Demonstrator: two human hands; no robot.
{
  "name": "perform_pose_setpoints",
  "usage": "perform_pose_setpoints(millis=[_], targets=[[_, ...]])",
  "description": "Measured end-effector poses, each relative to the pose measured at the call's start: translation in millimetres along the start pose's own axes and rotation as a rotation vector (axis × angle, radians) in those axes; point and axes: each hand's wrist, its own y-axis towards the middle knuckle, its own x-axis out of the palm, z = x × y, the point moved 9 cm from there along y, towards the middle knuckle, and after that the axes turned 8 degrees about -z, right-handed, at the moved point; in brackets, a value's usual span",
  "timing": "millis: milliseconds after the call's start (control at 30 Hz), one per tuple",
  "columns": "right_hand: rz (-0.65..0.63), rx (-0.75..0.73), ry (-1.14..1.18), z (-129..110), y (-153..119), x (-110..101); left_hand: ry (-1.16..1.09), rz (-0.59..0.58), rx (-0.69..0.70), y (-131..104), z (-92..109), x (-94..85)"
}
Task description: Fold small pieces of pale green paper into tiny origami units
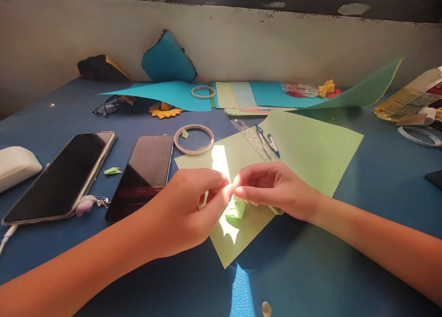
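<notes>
My left hand [193,211] and my right hand [276,188] meet fingertip to fingertip over light green paper sheets [311,142]. Both are pinched closed in bright sunlight, and whatever is between the fingertips is too small and glaring to make out. Just below them a small folded green paper piece [236,207] shows, partly hidden by my left fingers. Behind my hands, a clear ruler [255,144] and a blue-and-silver compass [263,140] lie on the sheets. A roll of tape [194,139] rests at the sheets' left edge, with a green scrap inside its ring.
Two phones [62,174] [143,170] and a white case [17,167] lie left on the blue table [311,271]. Blue sheets [165,94], a second tape ring [203,92] and eyeglasses [107,107] are at the back. A plastic packet [407,98] stands right.
</notes>
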Motion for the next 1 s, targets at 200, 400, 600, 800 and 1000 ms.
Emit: perform_pose_setpoints(millis=[200, 400, 600, 800, 1000], targets=[[0.009, -0.025, -0.033, -2, 0, 1, -0.193, -0.089, -0.093, 2, -7, 5.7], [0.009, -0.052, -0.063, -4, 0, 1, -0.325, -0.102, -0.173, 2, -14, 8.3], [0.009, -0.088, -0.062, -6, -1, 1, -0.319, -0.081, -0.163, 3, -11, 6.6], [0.007, -0.1, -0.05, -7, 0, 1, -0.252, -0.031, -0.154, 3, -11, 2.6], [0.009, -0.09, -0.038, -7, -1, 2, -0.308, -0.047, -0.152, 3, -12, 4.5]])
